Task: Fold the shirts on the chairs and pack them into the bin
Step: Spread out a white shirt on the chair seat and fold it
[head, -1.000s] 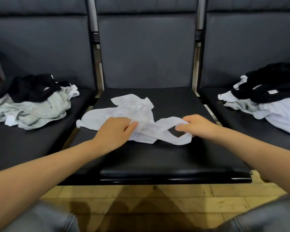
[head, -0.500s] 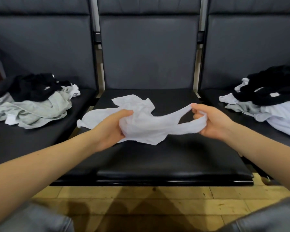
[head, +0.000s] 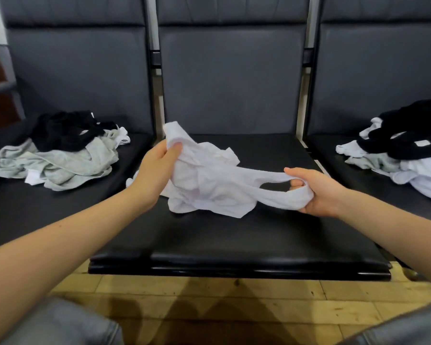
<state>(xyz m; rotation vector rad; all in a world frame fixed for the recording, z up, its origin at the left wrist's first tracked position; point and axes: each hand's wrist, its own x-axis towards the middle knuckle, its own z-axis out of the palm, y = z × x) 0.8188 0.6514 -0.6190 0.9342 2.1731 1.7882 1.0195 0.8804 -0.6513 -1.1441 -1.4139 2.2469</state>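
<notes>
Holding a white shirt [head: 209, 185] just above the middle chair seat [head: 234, 235], crumpled and bunched, its low folds possibly brushing the seat, though hard to tell from this angle. Left hand [head: 157, 170] gripping one raised end of the cloth, thumb curled over the top. Right hand [head: 316, 190] curled round a stretched strap or armhole loop at the right end, fingers [head: 297, 183] hooked through it. On the left chair, a heap of grey, white and black shirts [head: 60, 155]; on the right chair, another pile of black and white shirts [head: 403, 150]. No bin in view. Step in hand, by the look of it: opening out the white shirt before any fold. To do it well: find both shoulder seams rather than pulling on a single strap, shake once to drop the twists, then lay flat on the seat with the hem toward the near edge. Worth smoothing from centre outward before folding, since thin cloth keeps its creases. Better to work over the seat's middle, away from the neighbouring piles.
</notes>
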